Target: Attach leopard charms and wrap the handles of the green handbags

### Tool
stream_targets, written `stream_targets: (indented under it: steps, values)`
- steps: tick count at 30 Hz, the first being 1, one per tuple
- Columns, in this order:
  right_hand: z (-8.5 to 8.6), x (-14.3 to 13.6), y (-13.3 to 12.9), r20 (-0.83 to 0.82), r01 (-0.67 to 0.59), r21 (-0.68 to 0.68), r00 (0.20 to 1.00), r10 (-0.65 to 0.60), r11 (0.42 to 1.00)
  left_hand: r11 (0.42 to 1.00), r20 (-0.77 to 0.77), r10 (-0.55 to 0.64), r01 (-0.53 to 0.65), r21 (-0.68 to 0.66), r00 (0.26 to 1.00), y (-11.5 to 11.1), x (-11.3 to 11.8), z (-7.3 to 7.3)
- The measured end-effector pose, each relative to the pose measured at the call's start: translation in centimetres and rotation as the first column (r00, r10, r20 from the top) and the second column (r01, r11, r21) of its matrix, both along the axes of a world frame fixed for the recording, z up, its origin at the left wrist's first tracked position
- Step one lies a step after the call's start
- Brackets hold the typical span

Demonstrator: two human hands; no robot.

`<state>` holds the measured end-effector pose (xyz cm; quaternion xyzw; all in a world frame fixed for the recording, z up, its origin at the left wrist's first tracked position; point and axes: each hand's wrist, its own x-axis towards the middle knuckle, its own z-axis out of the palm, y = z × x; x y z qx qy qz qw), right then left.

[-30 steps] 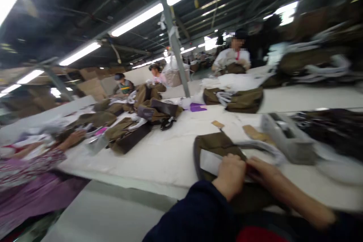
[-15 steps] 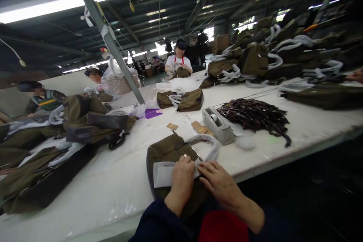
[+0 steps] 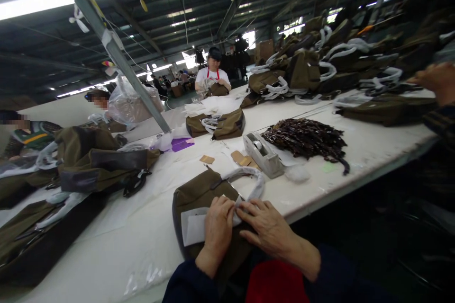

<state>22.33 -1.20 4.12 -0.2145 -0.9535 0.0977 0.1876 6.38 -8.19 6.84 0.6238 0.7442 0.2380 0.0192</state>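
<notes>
An olive-brown handbag (image 3: 194, 191) with dark trim lies at the table's near edge, in front of me. Its handle (image 3: 259, 183) is wrapped in white padding and arches up to the right. A thin white wrapping sheet (image 3: 195, 228) lies across the bag's front. My left hand (image 3: 217, 227) has its fingers curled down on this sheet, pinching it near the handle's base. Right beside it, my right hand (image 3: 265, 227) holds the sheet's other end with its fingertips, thumb lower on the bag. What lies under the fingers is hidden.
A grey tape dispenser (image 3: 263, 155) stands beyond the bag, beside a heap of dark straps (image 3: 305, 138). Cardboard pieces (image 3: 243, 159) lie nearby. More handbags (image 3: 103, 163) pile up left and at the back right. A co-worker's hand (image 3: 439, 80) reaches in at right.
The view has shifted a little, so the scene sits further left. Both my hands stay at the sheet, fingers slightly moved. At right, the co-worker's hand has come further in and higher.
</notes>
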Motion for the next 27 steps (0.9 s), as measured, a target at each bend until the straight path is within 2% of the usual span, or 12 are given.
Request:
stream_targets:
  steps: [6,9,11,14,16,18,19,21,24,27]
  values:
    - [-0.5,0.0,-0.1,-0.036,0.015,-0.054,0.999,-0.017,0.998,0.979,-0.219,-0.149,0.113,-0.170,0.964,-0.4,0.2,-0.5]
    - [-1.0,0.1,-0.3,-0.115,0.018,-0.148,0.993,-0.036,0.989,0.968,-0.236,-0.197,0.150,-0.203,0.952,-0.5,0.0,-1.1]
    - [-1.4,0.2,-0.3,-0.197,-0.022,-0.238,0.980,-0.026,0.971,0.963,-0.233,-0.223,0.177,-0.202,0.947,-0.5,-0.2,-1.4]
    - [-2.2,0.4,-0.2,-0.386,-0.125,-0.393,0.922,-0.040,0.911,0.960,-0.253,-0.250,0.205,-0.190,0.935,-0.5,-0.3,-1.6]
    - [-2.5,0.5,0.0,-0.505,-0.146,-0.517,0.847,-0.163,0.844,0.959,-0.279,-0.262,0.218,-0.179,0.924,-0.5,-0.2,-1.7]
    - [-2.7,0.6,0.4,-0.541,-0.122,-0.594,0.792,-0.283,0.795,0.959,-0.300,-0.272,0.231,-0.166,0.914,-0.6,-0.1,-1.6]
    - [-2.7,0.6,0.6,-0.535,-0.105,-0.594,0.792,-0.294,0.797,0.959,-0.308,-0.274,0.234,-0.161,0.911,-0.6,-0.1,-1.5]
    - [-2.5,0.5,1.1,-0.486,-0.073,-0.523,0.844,-0.227,0.849,0.959,-0.319,-0.275,0.236,-0.156,0.907,-0.5,0.0,-1.5]
    - [-2.2,0.1,1.7,-0.310,-0.023,-0.372,0.945,-0.101,0.928,0.958,-0.318,-0.279,0.240,-0.155,0.906,-0.4,0.0,-1.6]
    - [-1.9,-0.1,2.1,-0.132,0.016,-0.269,0.990,-0.053,0.963,0.962,-0.285,-0.261,0.224,-0.155,0.922,-0.4,0.1,-1.5]
